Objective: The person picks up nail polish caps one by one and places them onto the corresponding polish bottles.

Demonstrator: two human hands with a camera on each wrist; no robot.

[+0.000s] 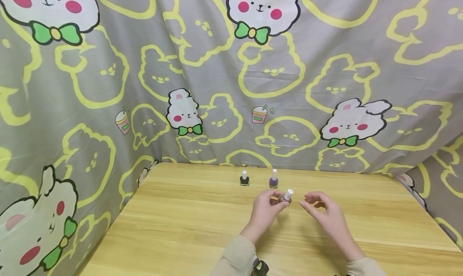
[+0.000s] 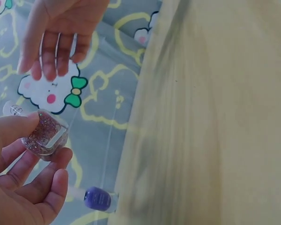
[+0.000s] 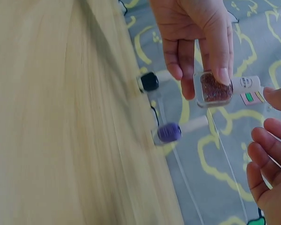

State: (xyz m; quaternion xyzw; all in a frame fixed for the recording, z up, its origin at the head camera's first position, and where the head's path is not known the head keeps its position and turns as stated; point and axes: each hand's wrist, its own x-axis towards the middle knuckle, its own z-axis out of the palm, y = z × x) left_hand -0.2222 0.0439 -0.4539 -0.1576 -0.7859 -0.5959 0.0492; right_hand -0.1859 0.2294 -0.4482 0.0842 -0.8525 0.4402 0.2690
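My left hand (image 1: 265,209) pinches a nail polish bottle (image 2: 47,133) by its glass body, thumb on one side and fingers on the other. Brownish-pink glitter fills this square bottle, and its white cap (image 3: 246,84) is on, tilted up to the right in the head view. Just right of the cap is my right hand (image 1: 325,211), fingers loosely bent and holding nothing. In the right wrist view its thumb tip (image 3: 276,99) comes close to the cap's end. Behind the hands, a purple nail polish bottle (image 1: 273,182) and a black nail polish bottle (image 1: 244,180) stand upright, both white-capped.
The wooden table (image 1: 173,215) reaches back to a grey curtain (image 1: 217,79) printed with white rabbits and yellow outlines. More of this cloth hangs along the left and right sides. A black strap piece (image 1: 260,266) shows at my left wrist.
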